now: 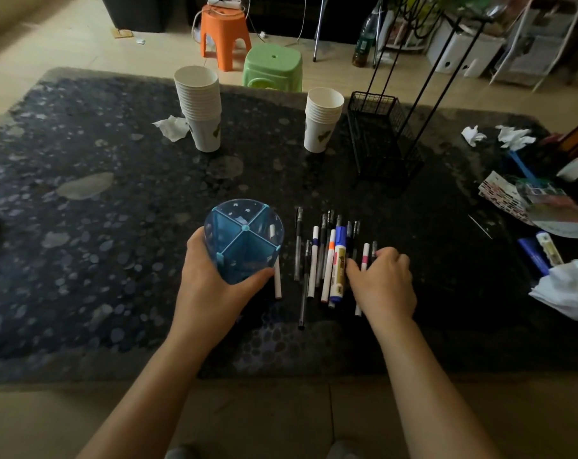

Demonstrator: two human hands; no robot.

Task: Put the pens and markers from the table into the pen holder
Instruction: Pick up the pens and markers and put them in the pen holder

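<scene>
A clear blue pen holder (pixel 244 241) with several compartments stands on the dark table (pixel 115 226), and my left hand (pixel 211 286) is wrapped around its near side. A white pen (pixel 277 286) shows at the holder's right wall; I cannot tell whether it is inside or beside it. To the right, several pens and markers (pixel 317 256) lie in a row, among them a thick blue-and-white marker (pixel 338 263). My right hand (pixel 385 286) lies over the row's right end, thumb and fingers curled around a white pen with a pink band (pixel 365 255).
Two stacks of paper cups (pixel 200 107) (pixel 322 119) and a black wire basket (pixel 380 134) stand farther back. Crumpled tissues (pixel 565 289), a dark blue box (pixel 534 256) and papers (pixel 512 197) crowd the right side. Orange (pixel 224 31) and green (pixel 272 66) stools stand beyond the table.
</scene>
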